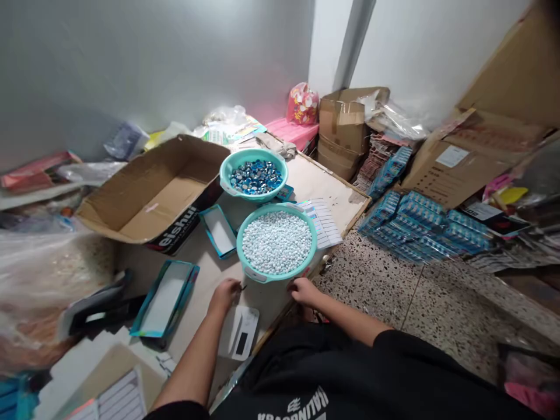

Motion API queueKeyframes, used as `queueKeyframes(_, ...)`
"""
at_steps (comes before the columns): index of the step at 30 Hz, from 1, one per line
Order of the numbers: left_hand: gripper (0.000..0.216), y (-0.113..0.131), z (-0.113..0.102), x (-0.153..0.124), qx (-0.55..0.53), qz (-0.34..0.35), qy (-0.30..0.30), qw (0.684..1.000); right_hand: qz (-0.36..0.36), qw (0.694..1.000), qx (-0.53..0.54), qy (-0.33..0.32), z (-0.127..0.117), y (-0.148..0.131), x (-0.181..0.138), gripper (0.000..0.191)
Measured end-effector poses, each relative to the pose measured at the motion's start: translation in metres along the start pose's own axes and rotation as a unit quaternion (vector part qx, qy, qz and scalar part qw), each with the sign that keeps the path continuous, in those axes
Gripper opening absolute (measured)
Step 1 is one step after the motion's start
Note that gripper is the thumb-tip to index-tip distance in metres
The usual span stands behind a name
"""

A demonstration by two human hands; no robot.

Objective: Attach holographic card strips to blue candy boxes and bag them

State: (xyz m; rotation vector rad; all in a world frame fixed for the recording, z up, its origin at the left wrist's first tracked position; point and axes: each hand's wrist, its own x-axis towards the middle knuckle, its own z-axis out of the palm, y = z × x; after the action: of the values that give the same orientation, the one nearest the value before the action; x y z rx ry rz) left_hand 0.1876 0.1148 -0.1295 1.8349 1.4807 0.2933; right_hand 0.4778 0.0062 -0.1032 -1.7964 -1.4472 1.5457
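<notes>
My left hand (pixel 226 293) is at the table's front part, just above a white digital scale (pixel 250 316). Its fingers are closed, and a small dark thing I cannot make out sticks out at the fingertips. At the table edge my right hand (pixel 303 290) has curled fingers, close below the turquoise basin (pixel 280 277); whatever they hold is hidden. This basin is full of small whitish pebble-like pieces (pixel 277 242). Behind it stands a second turquoise basin (pixel 225 182) with shiny blue and silver pieces (pixel 256 177).
Shallow teal-edged trays (pixel 161 303) and an open cardboard box (pixel 181 227) lie on the left. Printed sheets (pixel 326 224) lie right of the basins. Blue plastic-wrapped packs (pixel 415 224) and large cartons (pixel 455 163) stand on the speckled floor (pixel 371 286).
</notes>
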Motion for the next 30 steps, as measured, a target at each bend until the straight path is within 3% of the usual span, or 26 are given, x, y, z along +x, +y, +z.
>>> queueKeyframes(3, 0.014, 0.002, -0.004, -0.017, 0.011, -0.029, 0.062, 0.998, 0.021, 0.988, 0.152, -0.035, -0.021, 0.004, -0.012, 0.017)
queueKeyframes(6, 0.008, 0.012, -0.01, -0.031, 0.009, -0.062, 0.149, 0.987, 0.025, 0.953, 0.297, -0.061, -0.049, 0.01, -0.031, 0.032)
queueKeyframes(9, 0.019, 0.035, -0.019, -0.031, 0.0, -0.078, 0.256, 0.964, 0.008, 0.912, 0.408, -0.049, -0.084, 0.013, -0.049, 0.044)
queueKeyframes(12, 0.037, 0.072, -0.025, -0.012, -0.019, -0.05, 0.33, 0.942, -0.015, 0.88, 0.475, -0.012, -0.118, 0.011, -0.059, 0.046)
queueKeyframes(15, 0.039, 0.115, -0.017, 0.018, -0.041, 0.002, 0.32, 0.946, -0.038, 0.864, 0.502, 0.031, -0.15, 0.003, -0.055, 0.041)
queueKeyframes(20, 0.018, 0.163, 0.01, 0.053, -0.063, 0.033, 0.219, 0.973, -0.084, 0.876, 0.465, 0.091, -0.197, -0.031, -0.017, 0.04)
queueKeyframes(23, 0.024, 0.163, 0.015, 0.046, -0.061, -0.016, 0.238, 0.969, -0.122, 0.892, 0.414, 0.137, -0.219, -0.059, 0.017, 0.048)
queueKeyframes(27, 0.048, 0.137, 0.018, 0.023, -0.051, -0.171, 0.303, 0.936, -0.153, 0.906, 0.319, 0.232, -0.237, -0.091, 0.07, 0.051)
queueKeyframes(30, 0.044, 0.117, 0.026, 0.013, -0.068, -0.257, 0.253, 0.93, -0.153, 0.918, 0.224, 0.289, -0.241, -0.104, 0.114, 0.037)
